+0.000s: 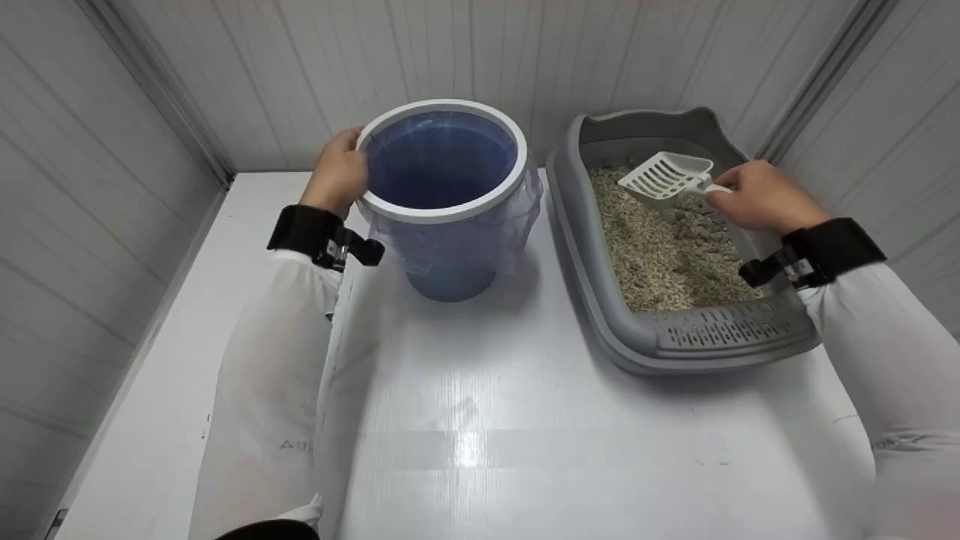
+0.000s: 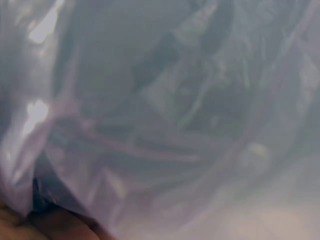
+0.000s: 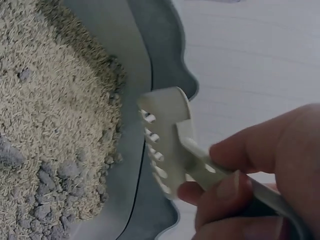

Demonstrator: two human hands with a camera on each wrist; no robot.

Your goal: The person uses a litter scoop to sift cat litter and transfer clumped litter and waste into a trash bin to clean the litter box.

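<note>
The scooping looks barely begun, by my reading. The right hand [image 1: 761, 199] has its grip closed round the handle of a white slotted litter scoop [image 1: 666, 178], thumb and fingers pinching it as the right wrist view shows, and the scoop is held above the far end of the grey litter tray [image 1: 645, 341]. Its slotted bowl appears to carry nothing, and it is not yet dug into the cat litter [image 1: 660, 255]. A patch of darker grey clumps [image 1: 694, 223] lies in the pale litter just below and beside the scoop, near the tray's right wall; these seem to be what remains to be lifted out.

The left hand [image 1: 339, 176] grips the left rim of a blue bin [image 1: 444, 206], fingers curled over the white ring that clamps a clear plastic liner [image 1: 525, 217] over the bin. The liner hangs down the outside in loose folds, and the left wrist view shows little beyond this filmy plastic close up. The inside of the bin looks bare as far as the head view reaches, though its bottom is dim and I cannot tell for certain.

Bin and tray stand side by side on the white surface [image 1: 480, 420], close but not touching, with the bin to the left.
</note>
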